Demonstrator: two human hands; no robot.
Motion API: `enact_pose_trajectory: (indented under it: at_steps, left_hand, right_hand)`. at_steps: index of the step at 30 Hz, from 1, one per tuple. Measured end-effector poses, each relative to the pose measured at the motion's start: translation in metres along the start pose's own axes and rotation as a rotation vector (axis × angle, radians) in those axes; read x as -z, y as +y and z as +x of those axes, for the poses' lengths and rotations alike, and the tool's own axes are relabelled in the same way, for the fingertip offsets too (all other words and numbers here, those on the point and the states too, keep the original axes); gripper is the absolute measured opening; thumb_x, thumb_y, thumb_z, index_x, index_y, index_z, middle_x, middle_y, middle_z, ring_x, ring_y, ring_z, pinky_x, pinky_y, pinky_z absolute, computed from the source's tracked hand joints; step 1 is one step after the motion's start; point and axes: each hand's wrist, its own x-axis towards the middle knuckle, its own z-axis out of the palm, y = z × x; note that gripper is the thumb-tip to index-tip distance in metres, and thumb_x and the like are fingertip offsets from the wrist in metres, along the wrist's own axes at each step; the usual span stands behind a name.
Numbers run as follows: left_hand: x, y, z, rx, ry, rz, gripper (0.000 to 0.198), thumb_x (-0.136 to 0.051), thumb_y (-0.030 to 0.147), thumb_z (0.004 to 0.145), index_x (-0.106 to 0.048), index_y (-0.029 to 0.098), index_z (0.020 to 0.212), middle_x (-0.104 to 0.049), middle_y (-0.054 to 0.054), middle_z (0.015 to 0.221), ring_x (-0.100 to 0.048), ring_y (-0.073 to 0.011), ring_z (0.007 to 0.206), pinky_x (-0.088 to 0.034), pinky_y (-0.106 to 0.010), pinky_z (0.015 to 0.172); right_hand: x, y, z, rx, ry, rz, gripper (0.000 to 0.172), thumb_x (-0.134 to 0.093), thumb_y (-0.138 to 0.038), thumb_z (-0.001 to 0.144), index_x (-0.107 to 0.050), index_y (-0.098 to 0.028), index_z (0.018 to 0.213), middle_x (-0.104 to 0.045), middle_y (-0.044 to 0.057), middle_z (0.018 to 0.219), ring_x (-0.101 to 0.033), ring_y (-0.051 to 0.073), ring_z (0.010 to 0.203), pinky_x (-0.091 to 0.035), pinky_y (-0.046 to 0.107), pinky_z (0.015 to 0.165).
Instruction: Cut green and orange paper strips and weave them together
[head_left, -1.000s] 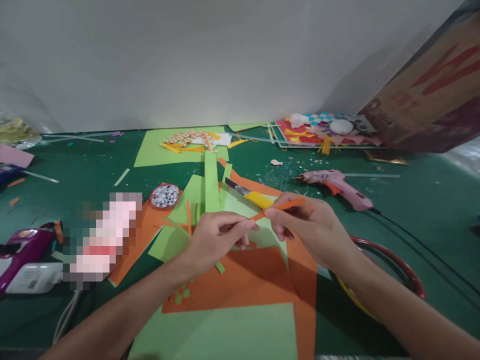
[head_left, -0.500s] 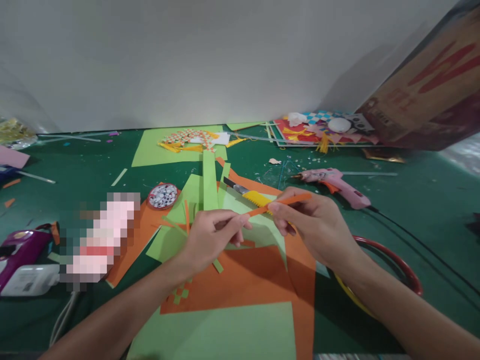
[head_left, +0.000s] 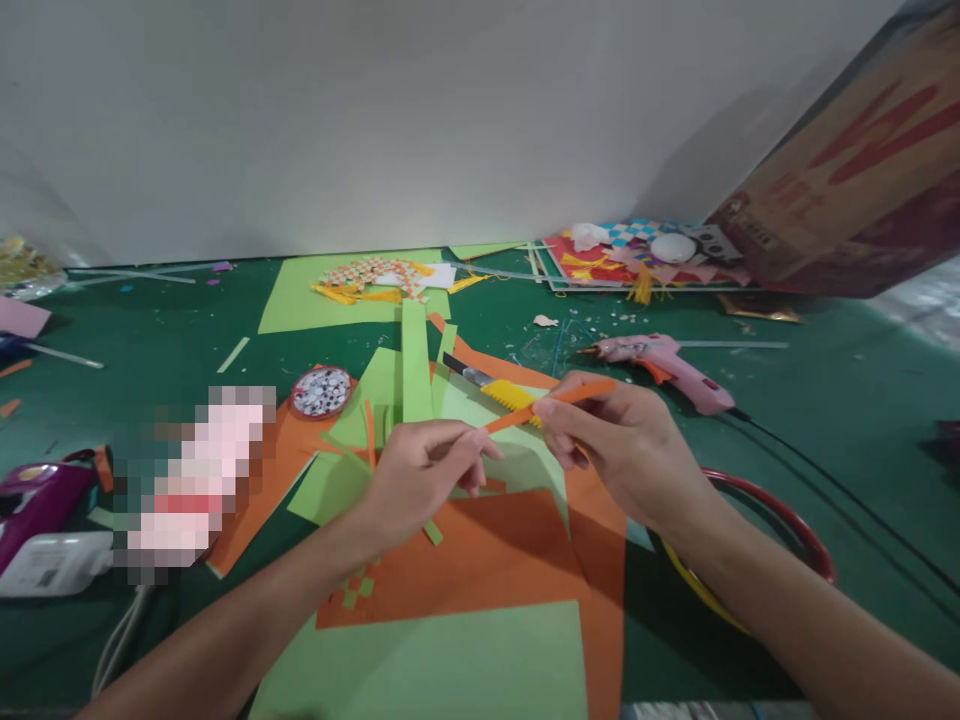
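Between my two hands runs a narrow orange paper strip (head_left: 511, 417). My left hand (head_left: 427, 462) pinches its left end between thumb and fingers. Farther along, my right hand (head_left: 619, 430) pinches the strip, and its other end rests over the fingers. Just behind my right hand lies a yellow utility knife (head_left: 504, 392) with its dark blade showing. Orange paper (head_left: 465, 560) and green paper (head_left: 427, 660) lie layered under my hands. A small orange-and-green woven piece (head_left: 360, 588) sits by my left forearm, which partly hides it.
A pink glue gun (head_left: 667, 370) with a black cord lies at the right, near a red and yellow ring (head_left: 795, 515). At left are a round container of googly eyes (head_left: 322, 391), a blurred-out pink object (head_left: 202, 480) and a white bottle (head_left: 60, 563). A woven craft (head_left: 367, 275) lies behind.
The whole view has shifted slightly, with things sitting a little farther left. Both hands keep their pinch on the orange strip, almost unmoved.
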Motion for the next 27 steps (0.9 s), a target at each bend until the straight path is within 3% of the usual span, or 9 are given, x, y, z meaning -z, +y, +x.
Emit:
enact_pose_trajectory:
  at_steps: [12, 21, 27]
  left_hand:
    - [0.0019, -0.0022, 0.0001, -0.055, -0.090, 0.029, 0.028, -0.043, 0.029, 0.088, -0.063, 0.015, 0.075, -0.052, 0.002, 0.055, -0.051, -0.0090, 0.052, -0.043, -0.018, 0.048]
    - [0.0021, -0.0036, 0.0013, -0.070, -0.004, 0.054, 0.028, -0.049, 0.032, 0.085, -0.066, 0.015, 0.071, -0.053, 0.001, 0.055, -0.053, -0.0083, 0.050, -0.045, -0.017, 0.049]
    - [0.0034, -0.0037, -0.0001, -0.166, -0.027, 0.094, 0.030, -0.047, 0.030, 0.087, -0.067, 0.015, 0.072, -0.054, 0.001, 0.052, -0.053, -0.0085, 0.050, -0.046, -0.017, 0.049]
  right_hand:
    - [0.0001, -0.0019, 0.0009, -0.026, 0.015, 0.042, 0.031, -0.075, -0.041, 0.065, -0.056, -0.018, 0.056, -0.043, -0.005, 0.041, -0.041, 0.007, 0.037, -0.028, 0.022, 0.037]
    - [-0.0014, -0.0059, 0.0014, -0.004, 0.022, 0.011, 0.037, -0.074, -0.045, 0.064, -0.051, -0.019, 0.050, -0.042, -0.005, 0.040, -0.040, 0.008, 0.037, -0.028, 0.023, 0.037]
    - [-0.0003, -0.0038, 0.0016, -0.025, 0.014, 0.025, 0.035, -0.074, -0.043, 0.063, -0.053, -0.019, 0.052, -0.043, -0.005, 0.041, -0.039, 0.007, 0.037, -0.028, 0.023, 0.037]
